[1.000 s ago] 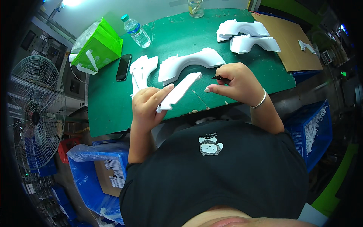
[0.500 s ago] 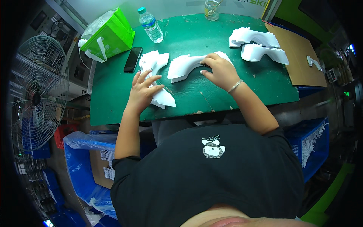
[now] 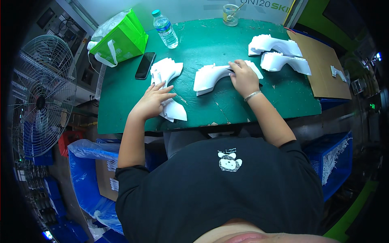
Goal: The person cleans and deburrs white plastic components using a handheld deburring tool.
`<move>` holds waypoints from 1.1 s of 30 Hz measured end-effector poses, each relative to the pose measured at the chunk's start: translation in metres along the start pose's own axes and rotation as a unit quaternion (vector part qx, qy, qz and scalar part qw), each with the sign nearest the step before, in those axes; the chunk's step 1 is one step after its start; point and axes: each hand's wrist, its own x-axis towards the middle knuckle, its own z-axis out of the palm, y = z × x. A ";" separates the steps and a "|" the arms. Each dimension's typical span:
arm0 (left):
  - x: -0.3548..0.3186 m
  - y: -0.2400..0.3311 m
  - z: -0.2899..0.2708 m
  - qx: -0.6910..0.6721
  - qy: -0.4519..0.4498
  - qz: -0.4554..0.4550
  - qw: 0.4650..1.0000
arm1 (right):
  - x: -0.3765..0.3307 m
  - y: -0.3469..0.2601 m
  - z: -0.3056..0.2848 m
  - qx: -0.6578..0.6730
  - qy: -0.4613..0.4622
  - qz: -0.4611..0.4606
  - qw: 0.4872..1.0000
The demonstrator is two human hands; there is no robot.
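A stack of white arched, flat pieces [image 3: 207,79] lies in the middle of the green table [image 3: 219,109]. My right hand [image 3: 245,79] grips it near its right end, thumb on the inner curve and fingers over the top. To the left, a second, less even stack of white arched pieces [image 3: 167,69] stands turned more upright. Over its middle rests my left hand [image 3: 150,102], fingers spread and touching the top. Two more such stacks sit at the back right, one white stack [image 3: 276,45] behind the other stack [image 3: 285,63].
At the back left are a black phone [image 3: 145,65], a green bag [image 3: 121,38] and a water bottle [image 3: 167,33]. A glass [image 3: 231,16] stands at the back. Cardboard [image 3: 320,60] holds one white piece. Blue bins [image 3: 81,178] flank me; a fan [image 3: 42,97] stands left.
The middle stack has slid to the right with my right hand on it, widening the gap to the left stack. My left hand stays on the left stack. The view has shifted slightly.
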 end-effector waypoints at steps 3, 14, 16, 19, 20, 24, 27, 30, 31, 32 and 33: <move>0.005 -0.008 0.010 -0.024 0.095 -0.064 0.993 | -0.017 -0.017 -0.021 0.067 0.054 0.025 0.996; 0.055 -0.024 0.030 -0.089 0.047 -0.477 0.873 | -0.082 -0.016 -0.004 0.046 -0.064 0.033 0.996; 0.057 -0.049 0.038 -0.181 0.005 -0.460 0.869 | -0.083 -0.016 -0.006 0.049 -0.062 0.039 0.996; 0.059 -0.050 0.035 -0.255 -0.016 -0.438 0.862 | -0.084 -0.015 -0.006 0.049 -0.060 0.043 0.996; 0.060 -0.045 0.033 -0.241 0.005 -0.438 0.866 | -0.084 -0.014 -0.005 0.049 -0.061 0.046 0.996; 0.065 -0.021 0.027 -0.144 0.030 -0.426 0.893 | -0.083 -0.013 -0.007 0.053 -0.052 0.044 0.996; 0.059 -0.008 0.018 -0.061 0.043 -0.391 0.917 | -0.083 -0.014 -0.007 0.059 -0.058 0.047 0.995; 0.051 0.011 -0.025 0.005 0.090 -0.381 0.920 | -0.084 -0.012 -0.006 0.068 -0.063 0.050 0.994; 0.048 0.015 -0.035 0.031 0.111 -0.388 0.914 | -0.085 -0.012 -0.006 0.067 -0.064 0.052 0.994; 0.045 0.013 -0.037 0.060 0.143 -0.369 0.916 | -0.085 -0.012 -0.007 0.062 -0.062 0.053 0.995; 0.045 0.012 -0.032 0.060 0.144 -0.372 0.915 | -0.084 -0.013 -0.006 0.059 -0.060 0.049 0.995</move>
